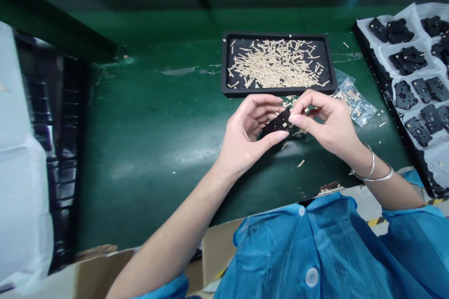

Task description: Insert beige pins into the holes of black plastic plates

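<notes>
My left hand [250, 126] is closed around a small black plastic part [275, 124], thumb along its near edge and fingers behind it. Thumb and forefinger of my right hand [321, 119] are pinched together at the part's right end; whatever they hold, if anything, is too small to make out. A pale speck shows on the part's face near those fingertips. Just beyond my hands lies a shallow black tray [225, 63] with a heap of thin beige strips [277, 63]. More loose strips are scattered on the green table beneath my hands.
A clear plastic bag [356, 100] with small beige pieces lies right of the tray. At the right edge, a large tray with white liners [387, 58] holds several black parts [405, 96]. Black stacked trays [65, 149] and a white sheet [21, 173] stand at left.
</notes>
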`<state>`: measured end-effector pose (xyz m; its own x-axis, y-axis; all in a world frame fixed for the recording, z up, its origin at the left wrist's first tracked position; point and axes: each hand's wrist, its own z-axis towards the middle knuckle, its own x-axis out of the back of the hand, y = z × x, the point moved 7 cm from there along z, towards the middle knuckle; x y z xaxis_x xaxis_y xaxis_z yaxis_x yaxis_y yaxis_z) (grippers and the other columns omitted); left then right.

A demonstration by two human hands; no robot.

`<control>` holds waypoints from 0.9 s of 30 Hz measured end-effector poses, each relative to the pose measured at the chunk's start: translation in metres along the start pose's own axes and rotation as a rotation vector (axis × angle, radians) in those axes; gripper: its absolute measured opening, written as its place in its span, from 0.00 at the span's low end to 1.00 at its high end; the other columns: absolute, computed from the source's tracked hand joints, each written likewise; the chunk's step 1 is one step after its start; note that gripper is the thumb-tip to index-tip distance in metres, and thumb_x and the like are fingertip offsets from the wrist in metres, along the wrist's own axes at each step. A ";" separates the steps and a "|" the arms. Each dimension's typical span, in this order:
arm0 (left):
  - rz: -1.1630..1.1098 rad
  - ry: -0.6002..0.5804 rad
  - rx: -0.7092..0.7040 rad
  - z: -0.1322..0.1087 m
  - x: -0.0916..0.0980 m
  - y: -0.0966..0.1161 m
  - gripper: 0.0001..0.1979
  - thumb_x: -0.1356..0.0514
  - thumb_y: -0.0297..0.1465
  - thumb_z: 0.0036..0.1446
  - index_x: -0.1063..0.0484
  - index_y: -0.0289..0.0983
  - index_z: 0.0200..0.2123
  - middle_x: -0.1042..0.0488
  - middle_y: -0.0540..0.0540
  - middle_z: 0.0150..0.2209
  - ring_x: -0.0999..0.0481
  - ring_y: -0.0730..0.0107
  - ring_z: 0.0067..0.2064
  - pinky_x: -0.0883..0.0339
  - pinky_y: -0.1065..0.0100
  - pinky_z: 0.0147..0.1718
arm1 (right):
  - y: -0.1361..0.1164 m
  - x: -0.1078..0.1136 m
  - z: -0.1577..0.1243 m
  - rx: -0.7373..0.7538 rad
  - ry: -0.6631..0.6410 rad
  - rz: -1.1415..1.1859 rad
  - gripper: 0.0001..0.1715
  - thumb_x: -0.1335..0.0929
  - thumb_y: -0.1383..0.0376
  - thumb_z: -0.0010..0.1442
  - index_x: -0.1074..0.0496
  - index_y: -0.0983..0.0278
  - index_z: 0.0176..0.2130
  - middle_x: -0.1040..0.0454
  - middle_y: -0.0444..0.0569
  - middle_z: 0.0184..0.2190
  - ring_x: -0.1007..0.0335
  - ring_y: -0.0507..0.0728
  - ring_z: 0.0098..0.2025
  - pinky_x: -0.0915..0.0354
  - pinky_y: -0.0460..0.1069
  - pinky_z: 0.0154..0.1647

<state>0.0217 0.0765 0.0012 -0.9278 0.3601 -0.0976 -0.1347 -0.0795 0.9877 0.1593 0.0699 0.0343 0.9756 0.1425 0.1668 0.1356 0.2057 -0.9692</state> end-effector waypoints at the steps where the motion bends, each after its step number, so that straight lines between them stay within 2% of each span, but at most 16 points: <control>1: 0.008 0.007 -0.012 0.000 0.001 0.000 0.25 0.27 0.36 0.44 0.30 0.40 0.44 0.22 0.46 0.43 0.22 0.67 0.44 0.28 0.71 0.43 | 0.001 -0.001 0.000 -0.013 -0.004 0.022 0.20 0.27 0.51 0.54 0.30 0.64 0.27 0.30 0.43 0.26 0.35 0.50 0.29 0.40 0.46 0.27; 9: 0.131 0.080 -0.229 -0.001 0.008 0.002 0.28 0.26 0.38 0.42 0.31 0.41 0.46 0.24 0.45 0.45 0.23 0.63 0.49 0.29 0.64 0.51 | 0.013 -0.006 0.000 -0.118 -0.001 0.145 0.22 0.26 0.50 0.51 0.31 0.65 0.28 0.32 0.42 0.26 0.39 0.47 0.26 0.45 0.43 0.20; 15: 0.077 0.085 -0.235 -0.004 0.007 0.002 0.28 0.25 0.35 0.42 0.30 0.41 0.46 0.25 0.46 0.45 0.24 0.65 0.49 0.30 0.65 0.52 | 0.011 -0.007 0.000 -0.101 -0.006 0.148 0.21 0.25 0.52 0.51 0.31 0.65 0.27 0.32 0.42 0.26 0.39 0.47 0.26 0.45 0.42 0.20; 19: -0.034 0.057 -0.160 -0.001 0.004 -0.002 0.26 0.26 0.33 0.44 0.30 0.41 0.46 0.24 0.47 0.44 0.23 0.67 0.47 0.29 0.68 0.49 | 0.010 -0.003 -0.001 -0.056 0.060 0.149 0.16 0.26 0.55 0.53 0.28 0.64 0.32 0.29 0.42 0.28 0.33 0.48 0.29 0.42 0.42 0.22; 22: -0.210 -0.058 -0.045 0.002 -0.004 -0.007 0.25 0.30 0.37 0.49 0.32 0.42 0.49 0.24 0.46 0.41 0.21 0.67 0.39 0.27 0.66 0.41 | 0.006 -0.002 -0.001 0.005 0.049 0.132 0.11 0.28 0.58 0.57 0.26 0.63 0.38 0.28 0.41 0.27 0.33 0.48 0.27 0.39 0.43 0.24; 24: -0.319 -0.140 0.049 0.003 -0.010 -0.009 0.26 0.31 0.39 0.49 0.32 0.42 0.51 0.23 0.46 0.39 0.21 0.67 0.35 0.26 0.65 0.37 | 0.002 -0.003 -0.002 0.060 0.012 0.056 0.08 0.29 0.61 0.58 0.24 0.63 0.36 0.29 0.40 0.24 0.36 0.47 0.24 0.40 0.44 0.24; 27: -0.440 -0.214 0.183 0.001 -0.018 -0.009 0.27 0.30 0.40 0.47 0.31 0.41 0.50 0.23 0.46 0.38 0.22 0.66 0.32 0.27 0.64 0.35 | -0.005 -0.001 -0.002 0.149 0.034 -0.090 0.04 0.27 0.65 0.56 0.23 0.63 0.31 0.32 0.39 0.20 0.40 0.46 0.22 0.42 0.44 0.23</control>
<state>0.0402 0.0720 -0.0060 -0.7024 0.5068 -0.4998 -0.4152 0.2786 0.8660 0.1580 0.0665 0.0381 0.9664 0.0844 0.2427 0.1980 0.3573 -0.9128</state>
